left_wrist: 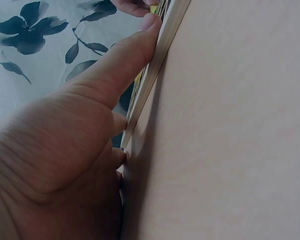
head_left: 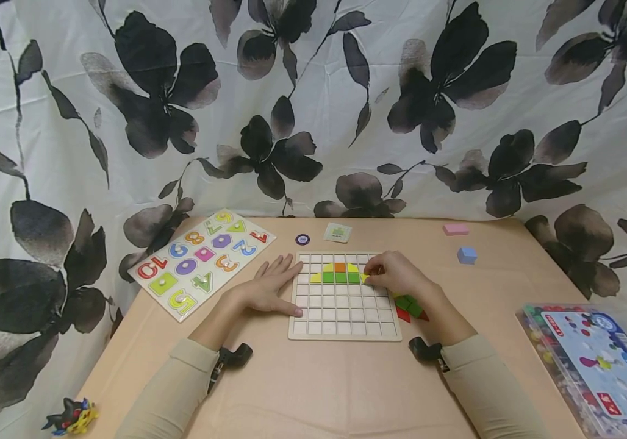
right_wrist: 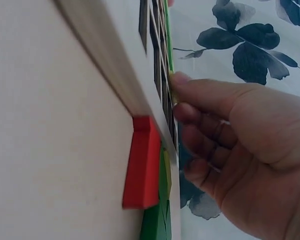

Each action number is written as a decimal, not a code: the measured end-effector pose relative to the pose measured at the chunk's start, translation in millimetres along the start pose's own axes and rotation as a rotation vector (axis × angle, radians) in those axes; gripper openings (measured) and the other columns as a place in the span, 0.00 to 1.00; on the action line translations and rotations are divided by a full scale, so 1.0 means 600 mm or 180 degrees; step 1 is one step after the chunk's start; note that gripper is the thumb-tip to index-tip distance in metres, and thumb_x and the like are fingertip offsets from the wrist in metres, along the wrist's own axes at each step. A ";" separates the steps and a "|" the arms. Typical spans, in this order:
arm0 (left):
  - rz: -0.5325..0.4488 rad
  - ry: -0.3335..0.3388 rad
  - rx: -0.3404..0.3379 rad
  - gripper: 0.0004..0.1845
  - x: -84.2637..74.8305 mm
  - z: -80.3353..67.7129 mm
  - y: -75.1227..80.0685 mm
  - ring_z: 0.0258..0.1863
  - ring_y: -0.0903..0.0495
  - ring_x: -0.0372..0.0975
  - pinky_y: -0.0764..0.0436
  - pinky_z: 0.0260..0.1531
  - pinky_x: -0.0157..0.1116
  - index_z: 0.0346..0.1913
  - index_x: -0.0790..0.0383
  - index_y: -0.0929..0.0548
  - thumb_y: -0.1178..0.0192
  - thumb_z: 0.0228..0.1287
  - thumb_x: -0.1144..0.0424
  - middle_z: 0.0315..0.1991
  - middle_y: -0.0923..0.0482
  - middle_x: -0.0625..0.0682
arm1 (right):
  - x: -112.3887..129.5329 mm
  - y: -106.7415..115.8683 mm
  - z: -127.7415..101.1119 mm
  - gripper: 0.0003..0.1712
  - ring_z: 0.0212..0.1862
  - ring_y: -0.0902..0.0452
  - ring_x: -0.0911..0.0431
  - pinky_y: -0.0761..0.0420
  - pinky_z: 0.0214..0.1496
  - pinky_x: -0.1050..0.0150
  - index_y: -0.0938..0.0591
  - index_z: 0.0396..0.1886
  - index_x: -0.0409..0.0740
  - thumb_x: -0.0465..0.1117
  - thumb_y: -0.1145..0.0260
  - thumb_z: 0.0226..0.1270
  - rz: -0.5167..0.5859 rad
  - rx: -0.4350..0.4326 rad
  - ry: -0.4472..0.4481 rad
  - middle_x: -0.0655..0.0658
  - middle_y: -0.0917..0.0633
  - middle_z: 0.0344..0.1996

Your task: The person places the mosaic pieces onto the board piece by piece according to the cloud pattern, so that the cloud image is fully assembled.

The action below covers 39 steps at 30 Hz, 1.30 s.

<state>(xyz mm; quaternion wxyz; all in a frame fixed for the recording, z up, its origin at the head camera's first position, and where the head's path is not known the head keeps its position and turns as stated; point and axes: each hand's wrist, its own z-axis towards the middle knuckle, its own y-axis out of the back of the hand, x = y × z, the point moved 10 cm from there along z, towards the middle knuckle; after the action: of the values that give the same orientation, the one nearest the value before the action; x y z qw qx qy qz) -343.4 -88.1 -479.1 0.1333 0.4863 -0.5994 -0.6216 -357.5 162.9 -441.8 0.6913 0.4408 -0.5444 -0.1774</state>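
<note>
A white wooden grid board (head_left: 344,333) lies flat on the table, with green, orange and yellow pieces filling some cells in its upper rows. My left hand (head_left: 269,286) rests at the board's left edge, fingers spread and thumb on the frame; in the left wrist view the thumb presses on the rim. With thumb and fingertips my right hand (head_left: 398,274) pinches a small yellow piece (head_left: 365,278) at the right end of the green row (head_left: 341,278). Its exact shape is mostly hidden by the fingers. Loose green pieces (head_left: 409,306) and red pieces (right_wrist: 140,170) lie beside the board, under my right wrist.
A number-and-shape puzzle board (head_left: 204,262) lies at the left. Behind the grid are a round dark token (head_left: 302,239) and a small square card (head_left: 338,232). A pink block (head_left: 455,229), a blue cube (head_left: 467,255), a plastic case (head_left: 599,366) and small figurines (head_left: 72,417) surround the work area.
</note>
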 end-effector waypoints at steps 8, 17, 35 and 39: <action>-0.0011 0.0012 0.0013 0.66 0.000 -0.001 0.000 0.85 0.72 0.54 0.71 0.81 0.59 0.86 0.52 0.54 0.32 0.54 0.26 0.86 0.70 0.59 | -0.002 -0.006 0.002 0.07 0.36 0.24 0.55 0.23 0.39 0.63 0.10 0.40 0.44 0.37 0.23 0.64 0.0076 0.0095 0.0025 0.50 0.15 0.30; -0.0036 -0.0017 0.0000 0.66 0.000 -0.001 0.001 0.85 0.71 0.56 0.70 0.81 0.61 0.86 0.53 0.54 0.31 0.54 0.27 0.86 0.70 0.61 | -0.009 0.014 -0.011 0.14 0.38 0.24 0.53 0.23 0.36 0.66 0.11 0.50 0.41 0.35 0.24 0.65 0.0344 0.0116 -0.0098 0.47 0.14 0.35; -0.0069 -0.0016 0.0000 0.66 -0.002 -0.003 0.000 0.85 0.71 0.56 0.71 0.81 0.60 0.86 0.53 0.54 0.32 0.53 0.26 0.86 0.69 0.61 | -0.059 0.077 -0.057 0.13 0.44 0.23 0.48 0.20 0.45 0.58 0.10 0.49 0.46 0.35 0.26 0.65 0.0325 0.0176 -0.0418 0.46 0.14 0.38; -0.0037 0.0007 0.0007 0.65 -0.001 -0.003 0.000 0.85 0.71 0.56 0.70 0.81 0.61 0.86 0.53 0.54 0.31 0.54 0.28 0.86 0.69 0.61 | -0.066 0.065 -0.061 0.13 0.41 0.23 0.48 0.20 0.41 0.61 0.10 0.45 0.44 0.28 0.27 0.61 0.0439 0.0426 -0.0358 0.44 0.13 0.37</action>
<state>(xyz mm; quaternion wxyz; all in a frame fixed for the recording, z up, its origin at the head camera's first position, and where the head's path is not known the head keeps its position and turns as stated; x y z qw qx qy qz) -341.6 -88.8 -478.4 0.1298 0.4906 -0.5972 -0.6212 -347.1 228.2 -434.9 0.6393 0.4368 -0.6219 -0.1171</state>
